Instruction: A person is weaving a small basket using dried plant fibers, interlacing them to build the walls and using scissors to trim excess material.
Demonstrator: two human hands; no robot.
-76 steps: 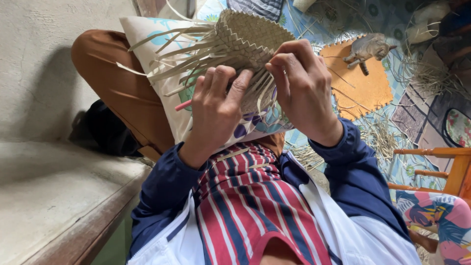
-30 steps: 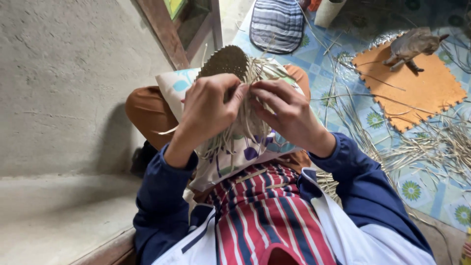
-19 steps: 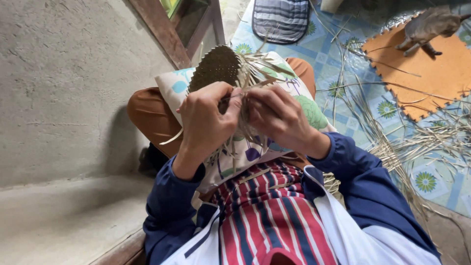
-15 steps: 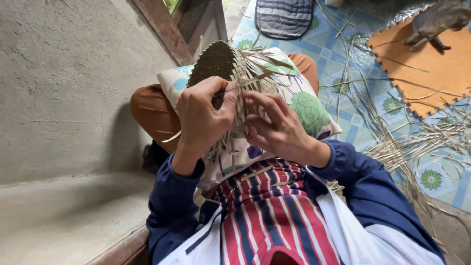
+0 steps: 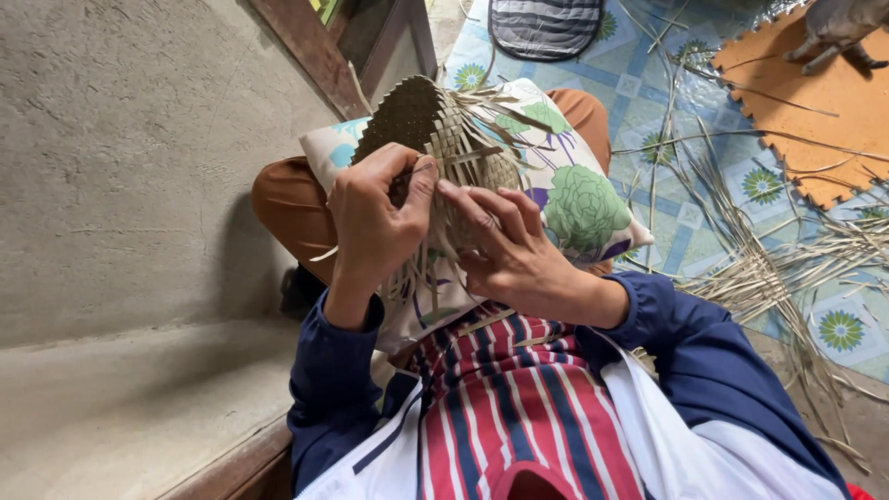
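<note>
My left hand [image 5: 375, 222] is curled around the near edge of the half-woven basket [image 5: 431, 130], thumb and forefinger pinched narrow on one flat straw strip right at the weave line. My right hand [image 5: 505, 245] lies across the loose strips [image 5: 421, 268] just beside it, fingers half spread and pressing a few of them flat against the woven wall, so it grips rather than hangs open. The basket rests tilted on the flowered pillow [image 5: 574, 199] in my lap, toward the pillow's far left corner, its rounded end pointing away from me.

To do this step well I judge I should keep the pinched strip taut and flat, not twisted, and slide it over and under its neighbours close to the last finished row, so no gap opens. My right fingers ought to hold the waiting strips in order and fanned apart, since they tangle easily. A hard fold would likely crack a dry strip, so gentle bends are safer.

The weave is tight, a small checker pattern, pale tan where light hits it and darker in the shaded part. The strips are thin, stiff and ribbon-like, with frayed free ends. The pillow is soft cloth with green and purple blooms. More straw [image 5: 769, 268] lies scattered on the blue patterned mat [image 5: 639, 83] to my right, near an orange foam tile [image 5: 815, 111]
</note>
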